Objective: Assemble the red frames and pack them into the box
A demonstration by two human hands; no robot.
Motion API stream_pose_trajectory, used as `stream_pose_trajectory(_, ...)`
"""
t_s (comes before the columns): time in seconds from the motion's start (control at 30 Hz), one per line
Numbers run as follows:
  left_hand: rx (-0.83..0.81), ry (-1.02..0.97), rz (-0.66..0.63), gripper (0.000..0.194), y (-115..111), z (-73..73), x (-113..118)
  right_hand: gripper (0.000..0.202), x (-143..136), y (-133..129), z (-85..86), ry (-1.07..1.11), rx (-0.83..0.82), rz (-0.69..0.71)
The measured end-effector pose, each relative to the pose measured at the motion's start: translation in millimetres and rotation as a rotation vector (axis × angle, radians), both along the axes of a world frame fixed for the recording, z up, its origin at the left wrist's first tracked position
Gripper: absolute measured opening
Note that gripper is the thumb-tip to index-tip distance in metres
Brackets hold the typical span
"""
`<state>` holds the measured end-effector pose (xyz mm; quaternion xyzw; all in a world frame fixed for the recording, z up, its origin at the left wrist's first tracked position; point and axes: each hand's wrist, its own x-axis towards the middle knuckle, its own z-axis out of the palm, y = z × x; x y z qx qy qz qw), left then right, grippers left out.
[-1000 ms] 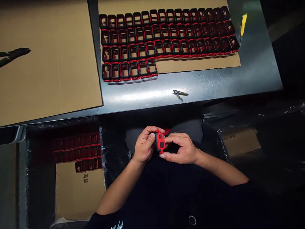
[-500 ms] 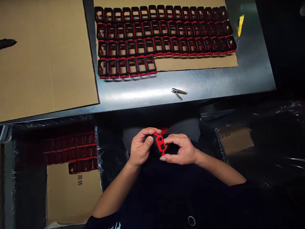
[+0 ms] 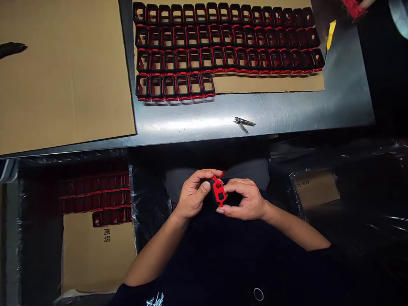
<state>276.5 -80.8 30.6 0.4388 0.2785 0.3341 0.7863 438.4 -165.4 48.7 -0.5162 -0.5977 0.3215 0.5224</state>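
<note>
A red and black frame-like part [image 3: 219,192] is held on edge above my lap, its red side with a round and a square opening facing right. My left hand [image 3: 195,193] grips its black side between thumb and fingers. From the right, my right hand [image 3: 244,199] has its thumb at the lower red edge and a fingertip against the red face. Beyond my hands, several rows of similar red and black frames [image 3: 182,60] stand on a cardboard sheet [image 3: 270,83] on the metal table.
Small pliers [image 3: 245,124] lie near the front edge of the metal table [image 3: 178,123]. A larger cardboard sheet [image 3: 70,76] covers its left. Lower left, a plastic-lined box holds more frames [image 3: 111,216]; cardboard [image 3: 318,191] lies at right. Another person's hand [image 3: 366,4] holds something red.
The view has shifted slightly. Another person's hand with a red thing has come in at the upper right. My hands keep nearly the same hold on the red and black part.
</note>
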Motion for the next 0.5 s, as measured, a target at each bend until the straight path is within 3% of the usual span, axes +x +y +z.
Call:
stream_pose_trajectory(0.27, 0.033, 0.012, -0.046, 0.020, 1.2, 2.7, -2.7, 0.022, 1.9, -0.5, -2.1, 0.016, -0.021, 0.015)
stream_pose_trajectory(0.5, 0.134, 0.057, -0.139, 0.038, 3.6, 10.0, -8.5, 0.022, 3.8, -0.2, -10.6, 0.067, -0.031, 0.014)
